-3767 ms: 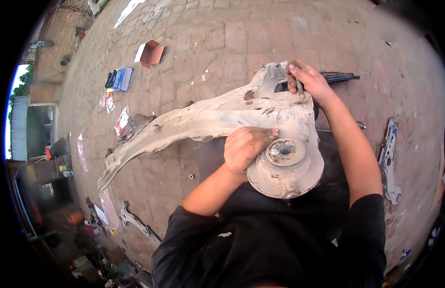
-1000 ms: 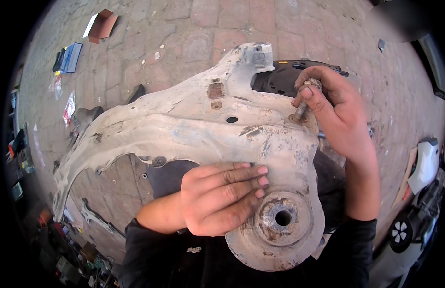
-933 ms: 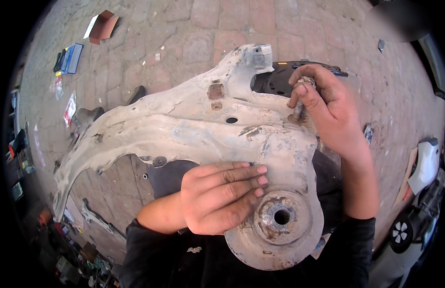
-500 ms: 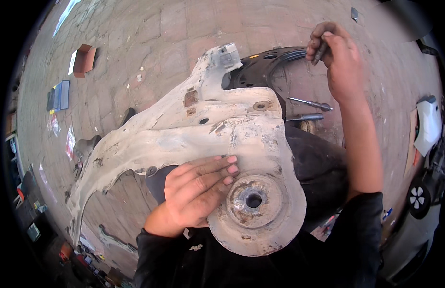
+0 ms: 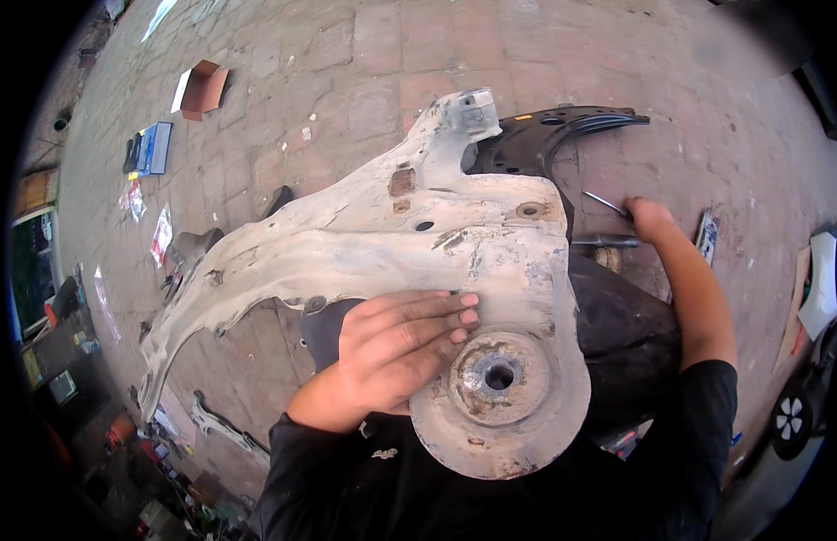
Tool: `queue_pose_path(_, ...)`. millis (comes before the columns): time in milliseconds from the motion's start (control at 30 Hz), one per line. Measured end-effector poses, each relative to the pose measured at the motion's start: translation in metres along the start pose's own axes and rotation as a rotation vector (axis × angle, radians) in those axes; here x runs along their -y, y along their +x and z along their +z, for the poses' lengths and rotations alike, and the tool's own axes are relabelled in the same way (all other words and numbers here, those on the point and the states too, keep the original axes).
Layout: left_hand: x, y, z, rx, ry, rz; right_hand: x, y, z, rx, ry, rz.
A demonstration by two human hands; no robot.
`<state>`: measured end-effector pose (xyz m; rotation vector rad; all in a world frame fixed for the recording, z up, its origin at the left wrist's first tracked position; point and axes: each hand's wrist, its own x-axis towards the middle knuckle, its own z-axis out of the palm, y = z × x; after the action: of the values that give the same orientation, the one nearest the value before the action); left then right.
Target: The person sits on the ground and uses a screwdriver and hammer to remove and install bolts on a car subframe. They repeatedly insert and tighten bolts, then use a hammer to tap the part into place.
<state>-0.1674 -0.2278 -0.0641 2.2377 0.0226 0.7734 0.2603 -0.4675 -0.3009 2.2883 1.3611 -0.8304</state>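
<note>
The suspension arm is overlain by the straight-fingered left hand, grip indiscernible. A screwdriver is clasped in the curled right hand.

A pale, weathered metal arm with a round cup-shaped end, and a slim tool near its broad side.
The arm is dusty beige with rust-brown and grey scuffs; its narrow, curved limb sweeps down to the left, while the wide part at right carries a bolt hole with a darkened rim, a smaller dark oval opening and a rusty rectangular patch. A short squared prong juts from the far edge. The cup's raised, rusted ring surrounds an open hole, facing up. The tool's thin, straight metal shaft slants down to the right, its rear end hidden in the right hand.
</note>
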Motion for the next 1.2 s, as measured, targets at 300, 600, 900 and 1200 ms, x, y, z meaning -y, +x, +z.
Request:
queue_pose_path(300, 0.004, -0.003, 0.005, -0.013, -0.009, 0.019, 0.069, -0.035, -0.116, -0.52, 0.963, -0.035)
queue_pose_path(600, 0.004, 0.018, -0.015, -0.113, -0.476, -0.076, 0.191, -0.108, -0.237, -0.526, 1.742, -0.385)
queue_pose_path(900, 0.011, 0.116, -0.012, -0.221, -0.523, -0.192, 0.254, -0.143, -0.254, -0.287, 2.089, -0.626)
queue_pose_path(1200, 0.027, 0.178, -0.049, -0.515, -0.794, -0.425, 0.215, -0.156, -0.197, -0.681, 1.223, -0.707)
